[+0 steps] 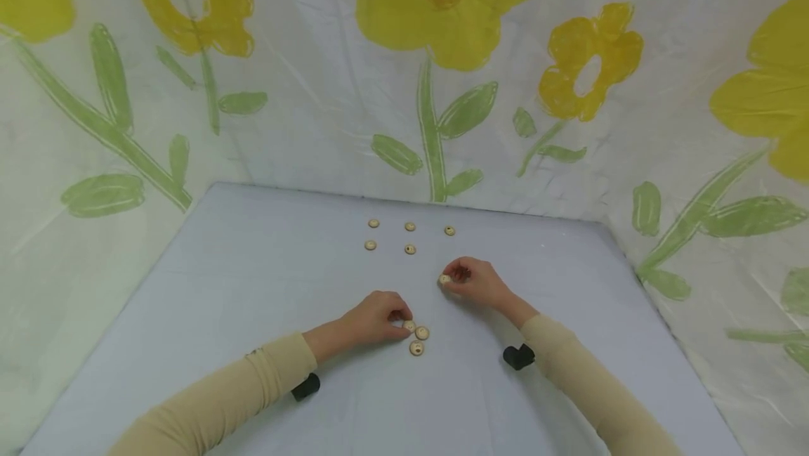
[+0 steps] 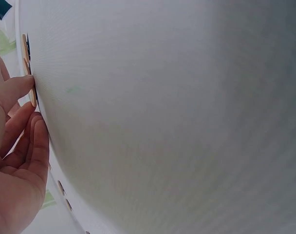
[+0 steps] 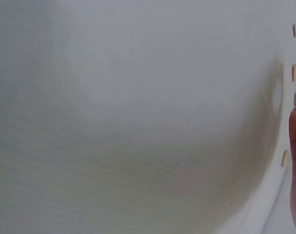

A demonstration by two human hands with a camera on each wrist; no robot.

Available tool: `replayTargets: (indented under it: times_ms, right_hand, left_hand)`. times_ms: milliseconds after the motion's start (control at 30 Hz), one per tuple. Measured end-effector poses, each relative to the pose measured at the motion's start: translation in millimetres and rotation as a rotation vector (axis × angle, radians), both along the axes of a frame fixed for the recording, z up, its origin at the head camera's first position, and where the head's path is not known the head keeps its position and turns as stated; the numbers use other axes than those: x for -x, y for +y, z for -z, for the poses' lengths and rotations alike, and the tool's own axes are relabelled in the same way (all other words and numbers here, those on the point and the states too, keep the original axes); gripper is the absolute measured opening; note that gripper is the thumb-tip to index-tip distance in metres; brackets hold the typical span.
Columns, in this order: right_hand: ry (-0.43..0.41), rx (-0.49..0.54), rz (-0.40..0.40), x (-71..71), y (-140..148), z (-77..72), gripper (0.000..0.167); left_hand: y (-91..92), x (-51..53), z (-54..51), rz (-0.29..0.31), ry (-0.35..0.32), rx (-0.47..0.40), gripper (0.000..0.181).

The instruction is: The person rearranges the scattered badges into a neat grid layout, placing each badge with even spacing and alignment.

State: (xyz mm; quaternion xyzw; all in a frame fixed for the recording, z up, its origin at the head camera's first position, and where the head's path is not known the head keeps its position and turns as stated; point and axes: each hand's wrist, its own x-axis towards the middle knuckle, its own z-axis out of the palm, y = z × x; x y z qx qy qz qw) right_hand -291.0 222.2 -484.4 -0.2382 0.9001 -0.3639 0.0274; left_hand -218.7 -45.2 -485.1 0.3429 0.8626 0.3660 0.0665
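The discs (image 1: 422, 333) looked like smooth wood, the table (image 1: 272, 252) matt, the sleeves (image 1: 221, 389) cloth, the backdrop (image 1: 303, 126) faintly glossy.

Near the head view's centre, marks on the upper discs (image 1: 410, 227) are too small to read. Fingers of the left hand (image 1: 376, 317) and right hand (image 1: 477, 282) partly cover the pinched discs (image 1: 445, 279). The sleeves (image 1: 215, 396) leave the lower edge. Each wrist view's outer edge, left and right respectively, crops its hand.
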Motion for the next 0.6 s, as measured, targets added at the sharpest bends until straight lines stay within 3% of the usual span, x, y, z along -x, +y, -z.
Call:
replayTargets:
  times_ms: [600]
  right_hand:
    - [-0.034,0.007,0.168,33.5,0,1.8,0.021]
  left_hand:
    - [-0.1,-0.7,-1.3,-0.004,-0.010,0.018,0.012]
